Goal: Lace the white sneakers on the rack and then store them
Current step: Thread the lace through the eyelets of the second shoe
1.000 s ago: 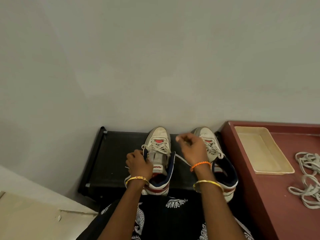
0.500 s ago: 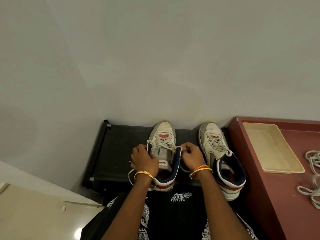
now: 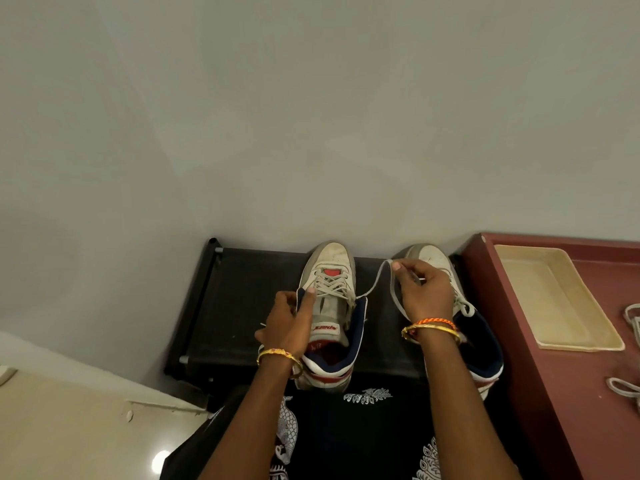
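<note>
Two white sneakers with navy collars stand side by side, toes to the wall, on a black rack point(image 3: 242, 306). The left sneaker point(image 3: 329, 271) is laced over its lower eyelets. My left hand point(image 3: 289, 323) grips the left edge of its upper, thumb over the eyelet flap. My right hand point(image 3: 424, 292) pinches the white lace point(image 3: 375, 280), which runs taut from the sneaker's right eyelets up to my fingertips. That hand covers much of the right sneaker point(image 3: 429, 254), whose laces show beside my wrist.
A maroon cabinet top point(image 3: 588, 393) adjoins the rack on the right. On it lie a cream tray point(image 3: 554, 299) and loose white laces point(image 3: 628, 386) at the frame's edge. A plain wall rises behind. Pale floor lies at the lower left.
My right hand has drawn the lace up and to the right, away from the left sneaker's eyelets, and now hangs over the right sneaker. My left hand stays on the left sneaker.
</note>
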The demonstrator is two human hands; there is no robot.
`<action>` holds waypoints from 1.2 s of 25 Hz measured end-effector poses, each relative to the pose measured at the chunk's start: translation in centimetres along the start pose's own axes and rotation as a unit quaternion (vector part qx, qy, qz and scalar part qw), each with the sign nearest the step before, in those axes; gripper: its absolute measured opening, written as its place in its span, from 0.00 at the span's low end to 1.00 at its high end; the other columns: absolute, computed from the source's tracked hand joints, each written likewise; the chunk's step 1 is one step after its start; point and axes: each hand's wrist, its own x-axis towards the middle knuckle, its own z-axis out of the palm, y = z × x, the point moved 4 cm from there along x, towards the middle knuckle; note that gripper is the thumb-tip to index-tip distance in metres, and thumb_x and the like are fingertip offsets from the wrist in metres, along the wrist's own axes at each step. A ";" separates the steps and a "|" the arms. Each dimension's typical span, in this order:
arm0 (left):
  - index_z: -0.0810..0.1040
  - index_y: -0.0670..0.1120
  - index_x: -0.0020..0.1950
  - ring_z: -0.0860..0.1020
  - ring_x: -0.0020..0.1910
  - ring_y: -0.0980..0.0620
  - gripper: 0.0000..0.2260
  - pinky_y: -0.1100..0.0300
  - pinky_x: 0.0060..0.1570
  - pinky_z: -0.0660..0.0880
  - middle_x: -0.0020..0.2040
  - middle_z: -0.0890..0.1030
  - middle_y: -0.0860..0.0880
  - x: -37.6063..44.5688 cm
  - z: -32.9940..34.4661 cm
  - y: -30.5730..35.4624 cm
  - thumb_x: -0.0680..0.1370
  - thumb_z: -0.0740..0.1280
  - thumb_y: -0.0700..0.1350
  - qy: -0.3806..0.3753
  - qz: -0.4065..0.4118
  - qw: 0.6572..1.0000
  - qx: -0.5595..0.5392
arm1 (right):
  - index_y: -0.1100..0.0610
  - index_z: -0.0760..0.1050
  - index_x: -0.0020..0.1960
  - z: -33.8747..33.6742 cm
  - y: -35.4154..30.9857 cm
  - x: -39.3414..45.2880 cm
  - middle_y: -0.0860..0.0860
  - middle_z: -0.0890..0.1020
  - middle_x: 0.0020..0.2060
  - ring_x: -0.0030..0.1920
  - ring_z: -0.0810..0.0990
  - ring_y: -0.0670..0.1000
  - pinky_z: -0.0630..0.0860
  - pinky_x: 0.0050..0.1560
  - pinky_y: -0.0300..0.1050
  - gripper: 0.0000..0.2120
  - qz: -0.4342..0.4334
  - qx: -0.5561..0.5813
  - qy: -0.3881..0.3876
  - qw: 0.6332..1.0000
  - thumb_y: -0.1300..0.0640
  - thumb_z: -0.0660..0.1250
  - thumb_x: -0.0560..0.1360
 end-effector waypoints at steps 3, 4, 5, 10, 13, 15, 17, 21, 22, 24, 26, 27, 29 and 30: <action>0.76 0.50 0.41 0.76 0.52 0.48 0.33 0.40 0.67 0.61 0.45 0.79 0.51 1.1 -0.5 -0.4 0.66 0.51 0.78 -0.027 0.002 0.996 -0.085 | 0.61 0.79 0.59 0.3 0.2 -0.4 0.57 0.81 0.55 0.53 0.77 0.52 0.67 0.50 0.35 0.12 0.002 -0.091 -0.021 0.996 0.64 0.64 0.77; 0.77 0.52 0.41 0.77 0.53 0.47 0.35 0.39 0.66 0.63 0.47 0.80 0.50 1.7 -0.7 -0.8 0.60 0.52 0.80 -0.011 0.002 0.995 -0.099 | 0.61 0.79 0.59 0.6 -0.2 -0.6 0.56 0.81 0.55 0.52 0.78 0.51 0.68 0.49 0.33 0.12 -0.006 -0.085 -0.029 0.996 0.65 0.64 0.77; 0.78 0.54 0.41 0.76 0.55 0.46 0.34 0.38 0.65 0.64 0.50 0.79 0.51 2.3 -0.8 -1.1 0.57 0.54 0.80 0.000 0.013 0.995 -0.098 | 0.61 0.79 0.57 1.0 -0.6 -0.7 0.55 0.81 0.51 0.49 0.78 0.49 0.69 0.46 0.31 0.11 -0.014 -0.064 -0.035 0.997 0.64 0.65 0.76; 0.82 0.53 0.47 0.78 0.50 0.51 0.05 0.61 0.48 0.76 0.47 0.79 0.52 1.3 -1.8 0.3 0.72 0.71 0.50 -0.031 0.123 0.990 -0.069 | 0.56 0.82 0.45 5.0 -0.7 -2.9 0.51 0.82 0.41 0.43 0.80 0.48 0.74 0.39 0.33 0.02 -0.035 -0.043 -0.072 0.996 0.59 0.71 0.73; 0.82 0.44 0.50 0.78 0.42 0.58 0.05 0.71 0.38 0.73 0.40 0.80 0.53 1.5 -2.0 0.3 0.75 0.69 0.41 -0.024 0.112 0.991 -0.065 | 0.56 0.83 0.49 6.9 0.1 -3.7 0.53 0.79 0.50 0.54 0.76 0.54 0.77 0.53 0.48 0.05 -0.058 -0.123 -0.078 0.988 0.57 0.71 0.73; 0.82 0.44 0.48 0.78 0.42 0.55 0.04 0.65 0.42 0.75 0.40 0.81 0.51 1.9 -2.0 0.0 0.75 0.68 0.41 -0.013 0.072 0.993 -0.097 | 0.55 0.81 0.52 7.5 0.2 -4.0 0.53 0.77 0.55 0.59 0.71 0.53 0.72 0.59 0.50 0.08 -0.062 -0.179 -0.097 0.977 0.55 0.70 0.74; 0.83 0.45 0.44 0.80 0.45 0.49 0.03 0.57 0.47 0.77 0.42 0.82 0.47 2.2 -2.0 -0.6 0.75 0.69 0.42 -0.018 0.017 0.988 -0.150 | 0.54 0.80 0.55 7.8 0.1 -4.3 0.51 0.75 0.58 0.60 0.68 0.52 0.68 0.60 0.48 0.10 -0.074 -0.212 -0.113 0.968 0.53 0.68 0.75; 0.83 0.45 0.43 0.80 0.49 0.44 0.03 0.47 0.56 0.76 0.44 0.83 0.43 2.9 -1.8 -1.2 0.74 0.69 0.41 -0.039 -0.051 0.974 -0.219 | 0.51 0.80 0.57 8.3 -0.1 -4.7 0.50 0.74 0.60 0.61 0.66 0.52 0.66 0.61 0.48 0.11 -0.085 -0.244 -0.121 0.958 0.51 0.68 0.75; 0.83 0.45 0.43 0.80 0.49 0.44 0.03 0.47 0.56 0.76 0.45 0.83 0.43 2.9 -1.8 -1.2 0.74 0.69 0.40 -0.040 -0.056 0.971 -0.227 | 0.51 0.80 0.57 8.4 -0.1 -4.6 0.50 0.73 0.60 0.61 0.66 0.52 0.66 0.61 0.48 0.12 -0.088 -0.252 -0.121 0.956 0.51 0.68 0.75; 0.82 0.45 0.44 0.80 0.49 0.46 0.03 0.50 0.53 0.77 0.45 0.82 0.44 2.8 -1.7 -1.1 0.74 0.69 0.40 -0.037 -0.037 0.976 -0.213 | 0.52 0.80 0.57 8.6 -0.2 -4.7 0.51 0.72 0.60 0.61 0.66 0.52 0.66 0.61 0.48 0.12 -0.101 -0.264 -0.122 0.951 0.51 0.67 0.76; 0.82 0.45 0.46 0.79 0.47 0.50 0.03 0.57 0.47 0.77 0.44 0.82 0.47 2.6 -1.8 -0.9 0.74 0.69 0.41 -0.027 0.016 0.986 -0.161 | 0.52 0.80 0.57 8.8 -0.3 -4.7 0.51 0.72 0.60 0.61 0.66 0.52 0.66 0.60 0.47 0.12 -0.104 -0.265 -0.127 0.950 0.51 0.66 0.76; 0.82 0.45 0.48 0.79 0.46 0.51 0.04 0.61 0.44 0.76 0.44 0.82 0.48 2.6 -1.8 -0.8 0.74 0.69 0.41 -0.020 0.036 0.990 -0.137 | 0.52 0.80 0.57 8.8 -0.3 -4.6 0.51 0.72 0.60 0.61 0.66 0.52 0.66 0.60 0.47 0.12 -0.100 -0.261 -0.128 0.952 0.51 0.66 0.76; 0.82 0.45 0.48 0.79 0.46 0.52 0.04 0.63 0.42 0.75 0.43 0.82 0.48 2.7 -1.8 -0.8 0.74 0.69 0.41 -0.006 0.048 0.991 -0.125 | 0.53 0.80 0.57 8.9 -0.2 -4.6 0.51 0.72 0.60 0.61 0.66 0.52 0.66 0.60 0.47 0.12 -0.093 -0.253 -0.128 0.955 0.51 0.67 0.76; 0.82 0.45 0.47 0.79 0.46 0.52 0.03 0.62 0.43 0.75 0.44 0.82 0.48 2.7 -1.9 -0.8 0.74 0.69 0.41 -0.005 0.048 0.990 -0.130 | 0.53 0.80 0.56 9.0 -0.1 -4.5 0.51 0.72 0.59 0.61 0.66 0.52 0.66 0.60 0.47 0.11 -0.089 -0.247 -0.129 0.956 0.52 0.67 0.76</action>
